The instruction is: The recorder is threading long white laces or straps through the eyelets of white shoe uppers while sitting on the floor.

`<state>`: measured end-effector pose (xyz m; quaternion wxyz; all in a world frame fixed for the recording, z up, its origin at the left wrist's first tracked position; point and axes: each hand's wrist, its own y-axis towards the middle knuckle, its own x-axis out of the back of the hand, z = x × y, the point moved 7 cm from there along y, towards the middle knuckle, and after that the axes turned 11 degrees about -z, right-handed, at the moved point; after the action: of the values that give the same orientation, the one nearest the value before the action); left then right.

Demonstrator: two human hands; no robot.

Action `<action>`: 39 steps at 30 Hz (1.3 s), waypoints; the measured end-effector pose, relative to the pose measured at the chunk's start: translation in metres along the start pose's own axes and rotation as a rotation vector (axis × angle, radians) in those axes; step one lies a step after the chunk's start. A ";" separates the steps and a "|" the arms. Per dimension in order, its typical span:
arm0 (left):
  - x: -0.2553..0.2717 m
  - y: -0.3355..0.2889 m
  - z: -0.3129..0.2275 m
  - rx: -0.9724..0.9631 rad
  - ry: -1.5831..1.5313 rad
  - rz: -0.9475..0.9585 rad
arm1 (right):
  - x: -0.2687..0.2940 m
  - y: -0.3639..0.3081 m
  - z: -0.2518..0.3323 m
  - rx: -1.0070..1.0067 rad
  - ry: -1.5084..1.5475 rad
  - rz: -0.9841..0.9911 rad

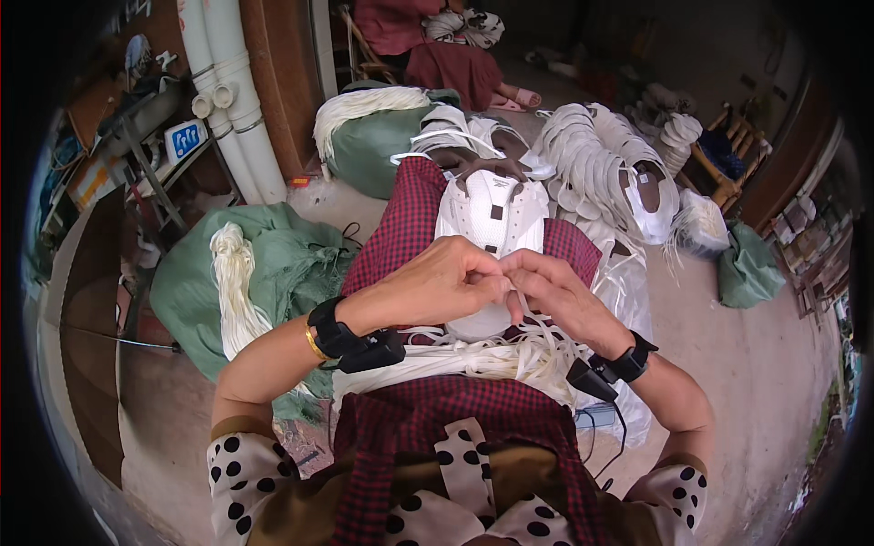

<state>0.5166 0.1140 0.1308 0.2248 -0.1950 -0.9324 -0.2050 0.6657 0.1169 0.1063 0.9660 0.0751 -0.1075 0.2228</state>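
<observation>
A white shoe upper [492, 205] with rows of eyelets lies across my lap, its rounded white end toward me. Above it my left hand [469, 278] and my right hand [546, 284] meet, fingertips pinched closely together. Whatever is between the fingers is too small and covered to make out. Just below the hands, a bundle of flat cream-white shoelaces [464, 360] stretches across my lap over a red-and-black checked apron [401, 223]. Loose lace ends spread out near my right wrist.
On the left, a green sack [196, 264] carries a hank of white laces [238, 273]. Ahead stands another green sack [364, 150], beside rows of stacked shoe uppers [583, 150]. A small green bag [748, 273] is at right. A seated person [455, 68] is at the back.
</observation>
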 end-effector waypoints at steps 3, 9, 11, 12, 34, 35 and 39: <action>0.005 -0.002 0.014 0.014 0.012 -0.033 | -0.005 0.003 -0.006 -0.064 0.032 -0.015; 0.010 0.011 0.043 -0.079 -0.036 -0.303 | 0.021 0.027 -0.009 0.301 -0.276 -0.320; 0.011 0.015 0.048 -0.137 0.024 -0.354 | 0.031 0.033 -0.009 0.376 -0.334 -0.391; 0.010 0.016 0.050 -0.162 0.031 -0.338 | 0.033 0.036 -0.011 0.361 -0.376 -0.381; 0.004 0.017 0.061 -0.311 0.175 -0.296 | 0.029 0.035 -0.019 0.375 -0.432 -0.454; 0.004 0.017 0.062 -0.300 0.175 -0.293 | 0.029 0.036 -0.017 0.386 -0.441 -0.437; 0.004 0.016 0.062 -0.317 0.155 -0.321 | 0.026 0.038 -0.009 0.434 -0.545 -0.377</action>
<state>0.4992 0.1574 0.0866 0.2270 -0.0606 -0.8875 -0.3963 0.6734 0.1629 0.1075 0.8878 0.3523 -0.2946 0.0309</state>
